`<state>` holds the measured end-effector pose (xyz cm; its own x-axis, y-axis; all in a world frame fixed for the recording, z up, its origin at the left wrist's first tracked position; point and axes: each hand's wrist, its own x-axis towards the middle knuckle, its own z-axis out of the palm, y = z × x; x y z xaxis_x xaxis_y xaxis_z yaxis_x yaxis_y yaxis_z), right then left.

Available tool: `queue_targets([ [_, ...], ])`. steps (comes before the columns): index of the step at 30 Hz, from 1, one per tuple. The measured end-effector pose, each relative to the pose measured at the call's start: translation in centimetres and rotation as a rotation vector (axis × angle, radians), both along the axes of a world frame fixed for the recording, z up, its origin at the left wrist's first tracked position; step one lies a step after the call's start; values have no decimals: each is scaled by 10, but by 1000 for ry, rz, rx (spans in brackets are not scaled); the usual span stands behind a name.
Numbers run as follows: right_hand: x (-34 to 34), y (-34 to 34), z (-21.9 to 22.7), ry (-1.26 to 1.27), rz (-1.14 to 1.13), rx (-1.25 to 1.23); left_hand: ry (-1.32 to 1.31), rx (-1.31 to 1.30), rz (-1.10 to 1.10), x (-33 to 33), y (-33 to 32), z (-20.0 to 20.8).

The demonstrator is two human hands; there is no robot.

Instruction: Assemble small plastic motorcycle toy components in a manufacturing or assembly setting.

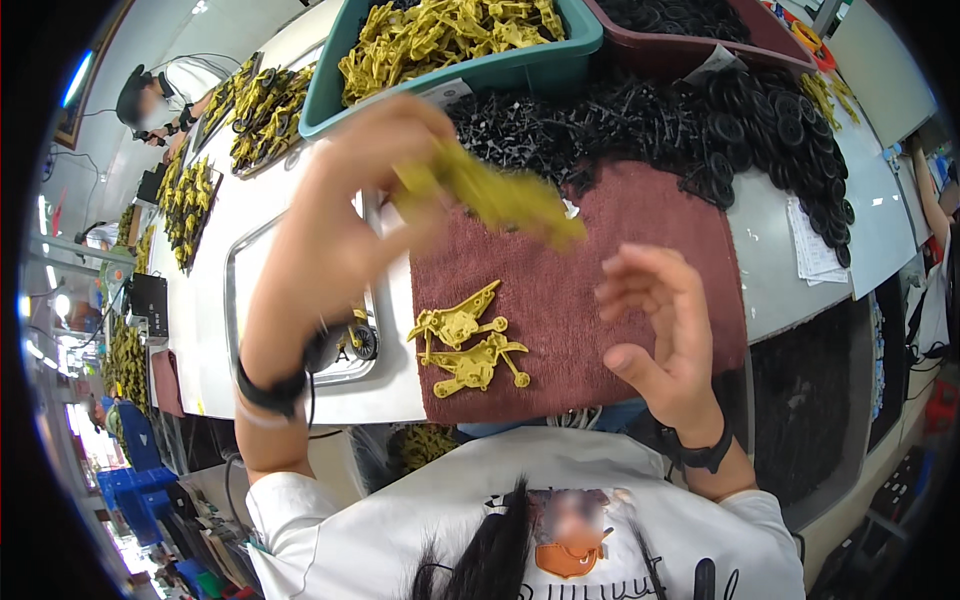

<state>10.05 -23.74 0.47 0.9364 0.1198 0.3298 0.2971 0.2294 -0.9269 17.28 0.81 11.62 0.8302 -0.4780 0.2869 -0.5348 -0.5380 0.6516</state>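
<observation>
My left hand [345,205], blurred by motion, is raised over the left side of the table and closed on a yellow plastic part [515,200]. Blur hides whether it is one part or more. Over the right half of the dark red cloth [590,370], my right hand [665,335] is held with fingers curved and apart, and nothing is in it. Two yellow plastic frame parts, an upper one [460,322] and a lower one [475,367], lie on the cloth's left side. Behind the cloth spreads a heap of small black parts [570,130].
A green bin [590,45] of yellow parts and a maroon bin [800,55] of black parts stand at the back. Black wheels [790,130] pile up at right. A metal tray [235,310] holds a small wheeled piece. A co-worker [150,100] sits far left, near laden boards.
</observation>
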Motion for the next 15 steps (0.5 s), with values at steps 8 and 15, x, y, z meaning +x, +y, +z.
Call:
queue_targets([
  [8, -15, 11, 25, -314, 208, -296, 287, -184, -107, -104, -38, -44],
  [15, -35, 18, 12, -376, 96, -385, 246, -380, 45, -132, -53, -110],
])
